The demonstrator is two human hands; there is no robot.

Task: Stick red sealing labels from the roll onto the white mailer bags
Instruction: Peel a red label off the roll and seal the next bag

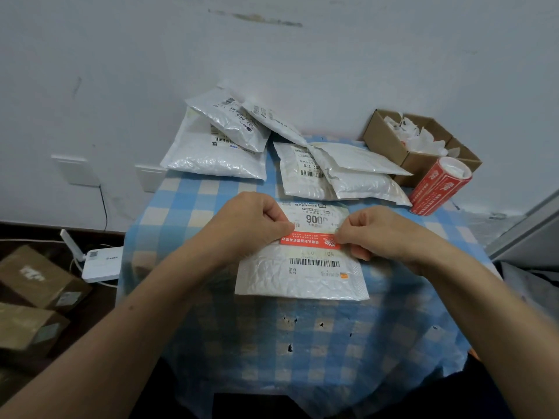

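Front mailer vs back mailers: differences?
The front mailer lies flat and alone; the back mailers overlap, some tilted. The front mailer has a red label across it, pinched by the left hand and right hand; the back mailers show none. Both are white.

We face a home packing corner: a blue checked tablecloth (193, 207) against a scuffed white wall (302, 55), mailers (211, 158) piled on it, cardboard boxes (39, 276) and a router (101, 263) on the floor (96, 316) beside.
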